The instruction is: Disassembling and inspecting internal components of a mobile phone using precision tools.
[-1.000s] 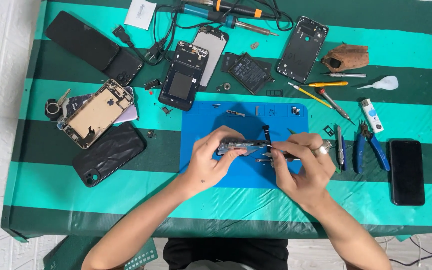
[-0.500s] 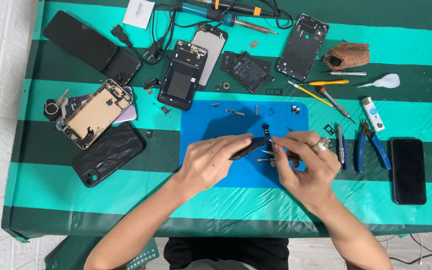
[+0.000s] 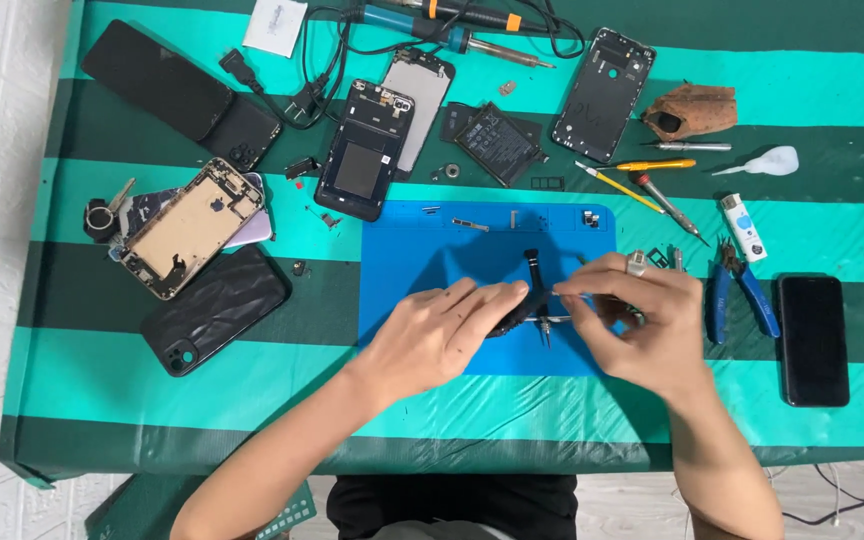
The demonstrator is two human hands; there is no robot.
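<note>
My left hand (image 3: 442, 335) rests on the blue work mat (image 3: 422, 250), its fingers closed on a small dark phone part (image 3: 514, 315) with a black flex strip (image 3: 532, 268) rising from it. My right hand (image 3: 642, 320), with a ring on one finger, pinches thin metal tweezers (image 3: 550, 320) whose tips meet that part. Both hands meet at the middle of the mat. The part is mostly hidden under my fingers.
Opened phones (image 3: 367, 150), a back cover (image 3: 604, 95), a battery (image 3: 497, 142), a black case (image 3: 214, 310) and a gold-framed phone (image 3: 189, 228) lie on the striped cloth. Blue pliers (image 3: 737, 295), screwdrivers (image 3: 652, 165), a dark phone (image 3: 814, 340) sit right. A soldering iron (image 3: 452, 25) lies at the back.
My left hand has turned the dark part so its end points toward the right hand. The right hand's fingers have closed in over the tweezers. Both hands stayed on the mat.
</note>
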